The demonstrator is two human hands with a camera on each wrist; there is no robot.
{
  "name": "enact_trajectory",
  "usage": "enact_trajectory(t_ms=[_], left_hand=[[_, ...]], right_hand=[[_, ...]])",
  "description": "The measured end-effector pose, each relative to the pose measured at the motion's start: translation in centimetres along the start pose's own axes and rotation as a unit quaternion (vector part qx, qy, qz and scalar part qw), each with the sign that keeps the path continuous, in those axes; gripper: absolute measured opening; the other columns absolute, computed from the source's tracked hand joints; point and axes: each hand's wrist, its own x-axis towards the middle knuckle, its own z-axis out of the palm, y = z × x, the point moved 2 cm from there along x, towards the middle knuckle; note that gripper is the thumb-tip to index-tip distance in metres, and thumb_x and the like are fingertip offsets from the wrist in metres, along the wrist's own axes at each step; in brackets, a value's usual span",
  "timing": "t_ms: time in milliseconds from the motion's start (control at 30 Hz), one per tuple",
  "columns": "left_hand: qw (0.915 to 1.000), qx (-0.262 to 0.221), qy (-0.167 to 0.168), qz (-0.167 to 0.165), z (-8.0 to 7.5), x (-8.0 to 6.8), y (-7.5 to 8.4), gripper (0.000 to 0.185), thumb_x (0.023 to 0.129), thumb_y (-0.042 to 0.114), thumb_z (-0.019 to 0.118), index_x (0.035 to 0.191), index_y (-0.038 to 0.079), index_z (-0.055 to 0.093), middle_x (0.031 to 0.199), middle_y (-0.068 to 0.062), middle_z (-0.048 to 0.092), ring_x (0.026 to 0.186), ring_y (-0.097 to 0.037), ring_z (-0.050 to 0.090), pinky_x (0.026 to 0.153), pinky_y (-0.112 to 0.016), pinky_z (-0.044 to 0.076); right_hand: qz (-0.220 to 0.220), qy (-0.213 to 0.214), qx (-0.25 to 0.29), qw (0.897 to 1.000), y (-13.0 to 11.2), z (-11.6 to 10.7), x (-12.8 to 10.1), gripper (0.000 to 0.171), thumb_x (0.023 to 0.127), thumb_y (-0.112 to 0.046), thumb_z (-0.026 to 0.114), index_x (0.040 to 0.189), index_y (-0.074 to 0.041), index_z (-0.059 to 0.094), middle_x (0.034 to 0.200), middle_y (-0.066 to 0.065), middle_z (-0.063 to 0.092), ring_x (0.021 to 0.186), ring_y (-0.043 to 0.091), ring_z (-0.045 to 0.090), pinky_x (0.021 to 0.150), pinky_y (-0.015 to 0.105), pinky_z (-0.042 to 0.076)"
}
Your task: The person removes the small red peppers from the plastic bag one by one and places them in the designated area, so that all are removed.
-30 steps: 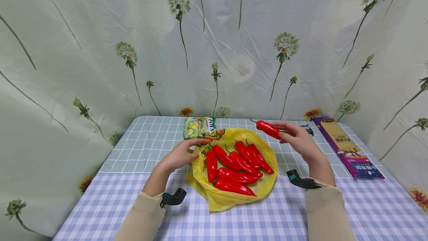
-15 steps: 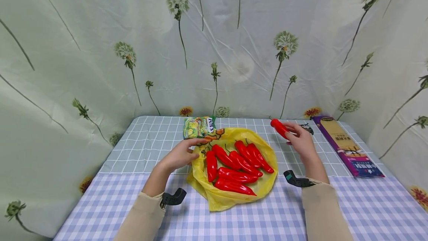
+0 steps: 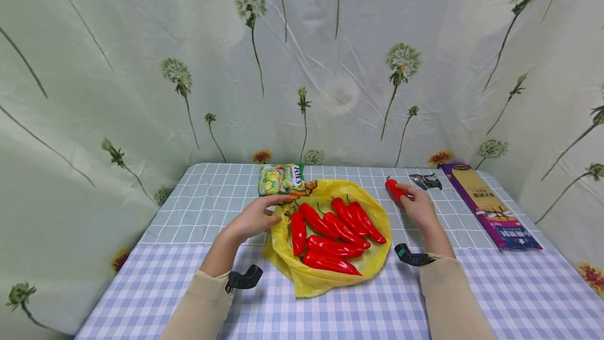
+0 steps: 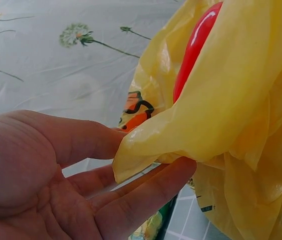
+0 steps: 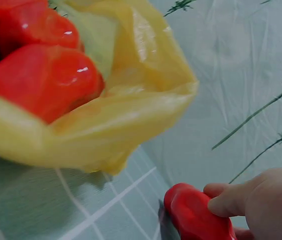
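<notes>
A yellow plastic bag lies open on the table, with several long red peppers inside. At its left rim my left hand holds the edge; in the left wrist view the yellow plastic passes between thumb and fingers. My right hand grips a single red pepper to the right of the bag, low over the grey cloth. The right wrist view has the thumb and fingers around this pepper, apart from the bag. Its lower end is hidden by the hand.
Behind the bag lies a green snack packet. A small black packet is just beyond my right hand, and a long purple package lies along the right side. A dandelion-print curtain stands at the table's back edge.
My right hand has carried the pepper rightward and then lowered it towards the cloth, uncovering the small black packet. My left hand and the bag have stayed in place.
</notes>
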Motion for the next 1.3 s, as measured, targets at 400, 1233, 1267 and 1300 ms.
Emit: enact_trajectory(t_ms=[400, 1233, 1267, 1300], left_hand=[[1.0, 0.004, 0.0, 0.0, 0.0, 0.2, -0.2, 0.05, 0.094, 0.0, 0.059, 0.141, 0.018, 0.058, 0.151, -0.015, 0.048, 0.099, -0.026, 0.067, 0.072, -0.032, 0.059], [0.9999, 0.0, -0.01, 0.006, 0.0, 0.3, -0.6, 0.05, 0.094, 0.001, 0.059, 0.143, 0.015, 0.056, 0.15, -0.013, 0.05, 0.089, -0.021, 0.066, 0.069, -0.031, 0.058], [0.9999, 0.0, -0.009, 0.006, -0.1, 0.3, -0.5, 0.05, 0.094, 0.001, 0.059, 0.143, 0.015, 0.056, 0.15, -0.013, 0.05, 0.089, -0.021, 0.066, 0.069, -0.031, 0.058], [0.9999, 0.001, -0.009, 0.005, -0.1, 0.2, -0.5, 0.05, 0.094, 0.001, 0.059, 0.142, 0.015, 0.056, 0.15, -0.013, 0.049, 0.089, -0.02, 0.066, 0.069, -0.031, 0.058]], right_hand=[[0.02, -0.042, -0.023, 0.999, 0.0, 1.0, 0.3, 0.051, 0.1, -0.017, 0.052, 0.15, -0.01, 0.046, 0.154, 0.029, 0.038, 0.137, 0.048, 0.039, 0.11, 0.056, 0.041], [-0.098, 0.014, -0.044, 0.994, -5.6, -0.2, -2.2, 0.051, 0.098, -0.019, 0.055, 0.147, -0.009, 0.047, 0.15, 0.026, 0.042, 0.135, 0.046, 0.041, 0.107, 0.062, 0.042], [-0.106, 0.016, -0.046, 0.993, -5.9, -0.2, -2.3, 0.05, 0.097, -0.019, 0.055, 0.146, -0.009, 0.048, 0.15, 0.026, 0.043, 0.134, 0.046, 0.042, 0.107, 0.062, 0.042], [-0.113, 0.018, -0.047, 0.992, -6.2, -0.2, -2.5, 0.05, 0.097, -0.018, 0.055, 0.146, -0.009, 0.048, 0.149, 0.025, 0.044, 0.132, 0.045, 0.043, 0.107, 0.062, 0.042]])
